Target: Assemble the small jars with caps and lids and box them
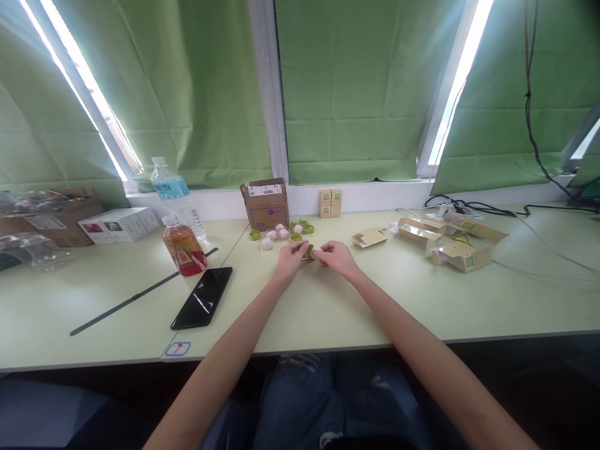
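Observation:
My left hand is closed in a pinch on a small green piece just above the table. Close beside it, my right hand has its fingers pressed together at the piece's right edge, and what lies between its fingertips is too small to make out. Just beyond my hands, several pale pink-white round pieces lie in a loose group. Several green leaf-like pieces lie among them, in front of an open brown cardboard box.
Small tan boxes are stacked against the wall. Opened cartons lie at the right, with a flattened one nearer. To the left are a black phone, a red drink bottle, a water bottle and a dark strip.

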A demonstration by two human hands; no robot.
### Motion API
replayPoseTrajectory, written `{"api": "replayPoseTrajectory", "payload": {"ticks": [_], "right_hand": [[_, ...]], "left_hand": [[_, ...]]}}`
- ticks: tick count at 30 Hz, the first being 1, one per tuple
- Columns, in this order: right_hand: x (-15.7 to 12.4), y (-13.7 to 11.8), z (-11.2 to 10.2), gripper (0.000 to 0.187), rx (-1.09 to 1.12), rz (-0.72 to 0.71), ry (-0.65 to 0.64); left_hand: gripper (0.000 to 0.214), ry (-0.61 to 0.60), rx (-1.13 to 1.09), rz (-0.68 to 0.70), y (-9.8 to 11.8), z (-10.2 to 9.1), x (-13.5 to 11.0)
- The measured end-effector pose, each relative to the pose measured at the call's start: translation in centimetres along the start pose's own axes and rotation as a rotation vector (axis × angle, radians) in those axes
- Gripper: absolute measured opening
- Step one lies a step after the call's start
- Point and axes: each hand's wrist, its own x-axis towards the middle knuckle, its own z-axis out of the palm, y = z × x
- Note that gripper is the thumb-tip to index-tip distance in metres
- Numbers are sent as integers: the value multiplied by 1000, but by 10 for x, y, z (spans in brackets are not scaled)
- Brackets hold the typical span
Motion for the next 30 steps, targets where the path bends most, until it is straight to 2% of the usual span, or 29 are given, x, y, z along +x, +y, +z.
{"api": "replayPoseTrajectory", "payload": {"ticks": [3,5,8,13,17,22,26,30], "right_hand": [[3,1,-2,28,159,-82,-11],[5,2,-3,35,147,-130,11],[5,5,-2,46,77,-199,61],[5,10,2,36,-9,-301,27],[8,15,4,37,-39,-281,21],[13,21,5,34,-20,-270,-20],[14,26,8,32,34,-290,-37],[13,29,8,37,48,-304,28]], "left_hand": [[29,-35,-53,-44,1,0,-3],[26,-61,-64,-85,0,1,-4],[22,-39,-89,-127,0,3,-4],[23,13,-143,-98,1,3,-3],[26,-34,-133,-49,0,3,-3],[39,-83,-77,21,-8,0,-2],[61,-182,-17,53,-7,-5,-3],[74,-207,167,163,-2,-4,-7]]}}
